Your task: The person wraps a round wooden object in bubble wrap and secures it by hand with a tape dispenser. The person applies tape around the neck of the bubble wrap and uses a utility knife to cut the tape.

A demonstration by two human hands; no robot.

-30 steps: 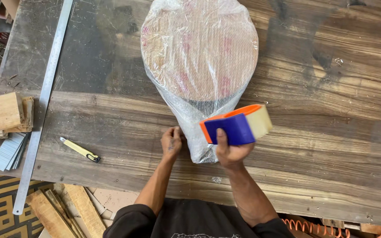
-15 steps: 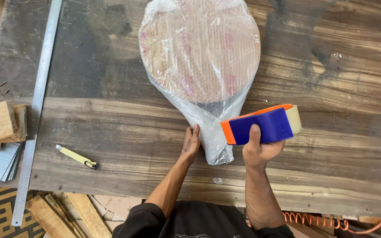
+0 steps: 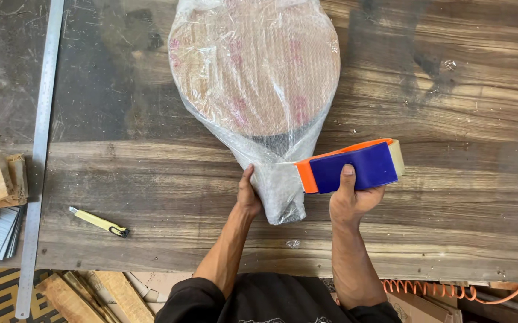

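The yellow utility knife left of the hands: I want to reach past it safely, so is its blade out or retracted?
Cannot tell. The yellow utility knife lies flat on the wooden table, apart from both hands, too small to show whether a blade sticks out.
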